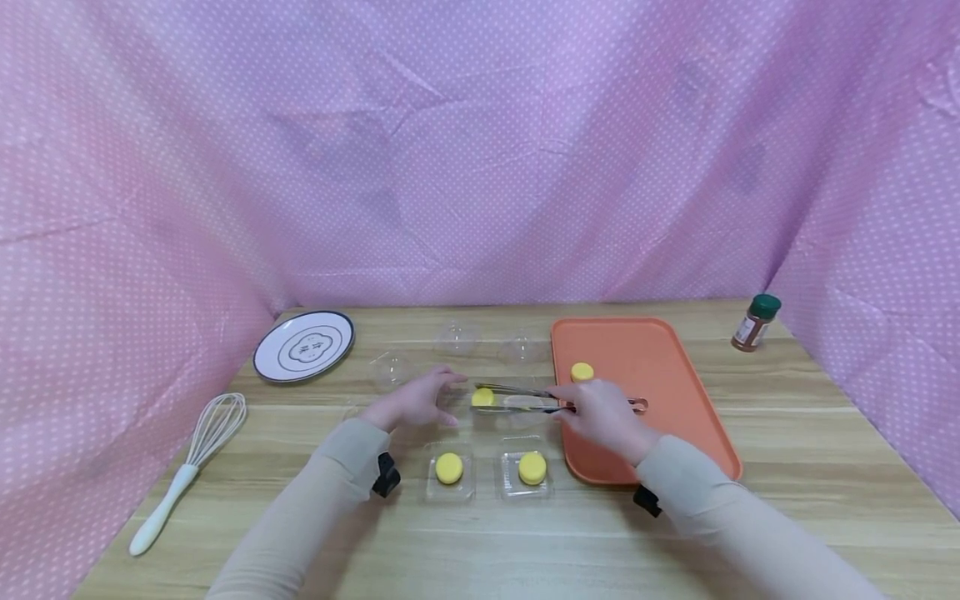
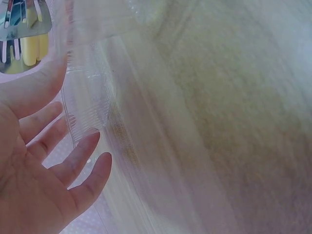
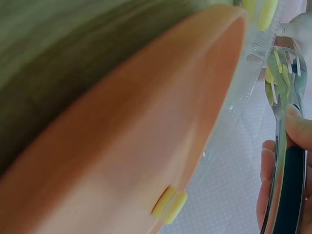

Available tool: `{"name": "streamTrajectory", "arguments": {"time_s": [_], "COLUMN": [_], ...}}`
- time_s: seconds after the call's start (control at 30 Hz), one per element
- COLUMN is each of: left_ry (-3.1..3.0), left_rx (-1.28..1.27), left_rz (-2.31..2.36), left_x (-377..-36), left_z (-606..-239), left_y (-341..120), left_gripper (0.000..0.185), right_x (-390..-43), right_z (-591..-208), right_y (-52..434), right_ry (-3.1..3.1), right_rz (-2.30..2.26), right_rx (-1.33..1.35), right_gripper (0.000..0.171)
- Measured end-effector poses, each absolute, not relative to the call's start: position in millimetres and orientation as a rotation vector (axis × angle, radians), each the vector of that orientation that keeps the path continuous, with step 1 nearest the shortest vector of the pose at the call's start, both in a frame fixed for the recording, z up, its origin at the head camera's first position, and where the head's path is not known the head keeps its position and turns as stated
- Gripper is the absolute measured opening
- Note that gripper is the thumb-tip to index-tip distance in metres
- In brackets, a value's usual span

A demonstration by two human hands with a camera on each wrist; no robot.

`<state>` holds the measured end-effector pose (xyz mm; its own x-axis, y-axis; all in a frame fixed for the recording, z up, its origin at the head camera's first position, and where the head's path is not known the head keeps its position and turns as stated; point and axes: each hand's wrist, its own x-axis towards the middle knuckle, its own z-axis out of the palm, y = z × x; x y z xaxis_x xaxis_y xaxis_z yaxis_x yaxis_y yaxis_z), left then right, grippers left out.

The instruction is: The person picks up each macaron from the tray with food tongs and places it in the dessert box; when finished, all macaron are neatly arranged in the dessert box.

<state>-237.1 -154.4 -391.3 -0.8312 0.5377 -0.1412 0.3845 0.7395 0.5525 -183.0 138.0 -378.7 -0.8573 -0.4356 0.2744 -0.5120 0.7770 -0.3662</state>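
Right hand [image 1: 600, 414]: grips metal tongs [image 1: 517, 398] pinching yellow cake [image 1: 483, 397]. Left hand [image 1: 416, 400]: fingers spread beside clear tray [image 2: 87, 105]. Orange tray [image 1: 675, 400] edge at 3 o'clock. Plate [image 1: 303, 346] marking unreadable.

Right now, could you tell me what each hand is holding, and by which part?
The right hand grips metal tongs by their handle end; the tong tips clasp a yellow cake. The left hand holds nothing, its straight fingers touching a clear plastic tray.
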Motion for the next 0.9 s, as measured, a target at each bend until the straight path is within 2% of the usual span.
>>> {"name": "streamTrajectory", "arguments": {"time_s": [0.3, 0.9], "left_ry": [2.630, 2.639], "left_rx": [0.711, 0.697], "left_rz": [0.790, 0.793], "left_x": [-237, -238], "left_z": [-391, -391], "left_y": [-155, -155], "left_gripper": [0.074, 0.076], "right_x": [-190, -199], "right_z": [-374, -381], "right_y": [130, 117], "right_ry": [-2.730, -2.686], "right_rz": [0.582, 0.537], "right_rx": [0.818, 0.900], "right_gripper": [0.039, 0.033]}}
